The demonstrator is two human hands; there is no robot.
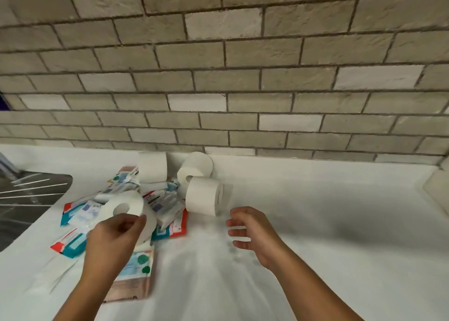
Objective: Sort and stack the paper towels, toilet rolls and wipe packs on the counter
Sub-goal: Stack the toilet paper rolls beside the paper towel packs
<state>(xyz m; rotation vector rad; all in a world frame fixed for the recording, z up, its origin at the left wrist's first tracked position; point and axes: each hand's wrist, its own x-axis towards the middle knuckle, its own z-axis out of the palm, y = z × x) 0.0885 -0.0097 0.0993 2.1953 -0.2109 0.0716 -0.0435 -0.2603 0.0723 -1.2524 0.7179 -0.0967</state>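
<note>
Left hand (pixel 114 233) grips a toilet roll (pixel 128 207) above scattered wipe packs (pixel 167 206).

Even, soft light; diffuse shadow on the counter (pixel 315 199); motion blur toward its front edge — brick wall (pixel 243 78) behind it bows outward.

Kitchen, probably in a home. A white counter (pixel 315 223) runs along a backsplash wall of pale brick-look tiles (pixel 243 78) with dark grout. A ridged stainless steel sink drainer (pixel 29 194) is set into the counter at left. Household supplies lie loose on top: toilet rolls (pixel 204 195) and wipe packs (pixel 167 205).
</note>
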